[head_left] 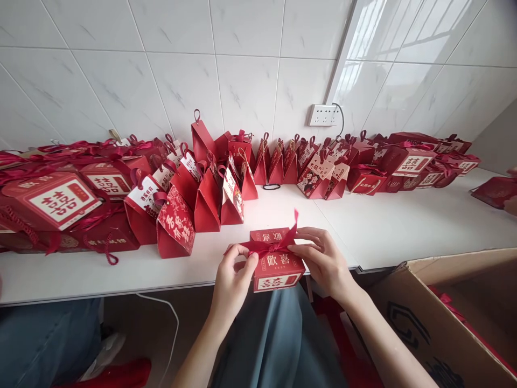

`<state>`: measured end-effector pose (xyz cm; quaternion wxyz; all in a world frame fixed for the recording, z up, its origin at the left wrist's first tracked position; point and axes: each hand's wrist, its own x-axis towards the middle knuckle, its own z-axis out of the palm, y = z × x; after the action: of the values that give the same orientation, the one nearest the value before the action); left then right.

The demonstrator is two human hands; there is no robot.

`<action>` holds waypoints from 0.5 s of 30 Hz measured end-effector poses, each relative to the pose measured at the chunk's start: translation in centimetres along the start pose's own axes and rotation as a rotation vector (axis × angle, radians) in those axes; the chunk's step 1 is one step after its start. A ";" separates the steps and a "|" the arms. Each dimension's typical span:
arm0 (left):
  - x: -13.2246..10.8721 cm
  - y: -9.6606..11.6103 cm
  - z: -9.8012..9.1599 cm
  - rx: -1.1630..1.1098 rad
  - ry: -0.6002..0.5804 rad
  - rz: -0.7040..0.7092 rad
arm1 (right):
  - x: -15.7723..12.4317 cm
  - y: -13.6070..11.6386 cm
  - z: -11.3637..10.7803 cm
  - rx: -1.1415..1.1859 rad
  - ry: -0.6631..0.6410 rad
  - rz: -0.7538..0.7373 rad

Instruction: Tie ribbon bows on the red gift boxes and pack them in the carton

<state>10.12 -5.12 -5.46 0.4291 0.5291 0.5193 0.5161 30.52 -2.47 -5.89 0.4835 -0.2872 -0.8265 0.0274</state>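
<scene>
1. Small red box [278, 272] sits right at the tabletop's [404, 226] near edge.
2. Left hand [234, 280] and right hand [323, 258] each pinch a side of its red ribbon [269, 248].
3. Loads of red gift boxes [202, 188] crowd the far edge.

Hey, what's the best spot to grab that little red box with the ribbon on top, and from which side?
Grip the red box by its two flat side walls, coming in from left and right. The ribbon is knotted across the lid, pinched by the left hand and right hand, so a top grasp would likely crush it.
</scene>
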 end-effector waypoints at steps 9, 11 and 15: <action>0.7 -0.5 -0.8 -0.150 -0.083 0.044 | -1.4 1.3 0.2 -0.052 0.041 -0.050; 0.6 -0.7 -0.8 -0.182 -0.093 0.028 | -1.6 1.6 0.4 -0.051 0.071 -0.056; 0.5 -0.9 -0.7 -0.226 -0.108 0.003 | -1.5 1.9 0.7 -0.058 0.110 -0.048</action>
<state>9.30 -4.60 -6.25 0.5124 0.5050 0.4332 0.5429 31.36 -1.51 -8.05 0.5202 -0.2825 -0.8056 -0.0241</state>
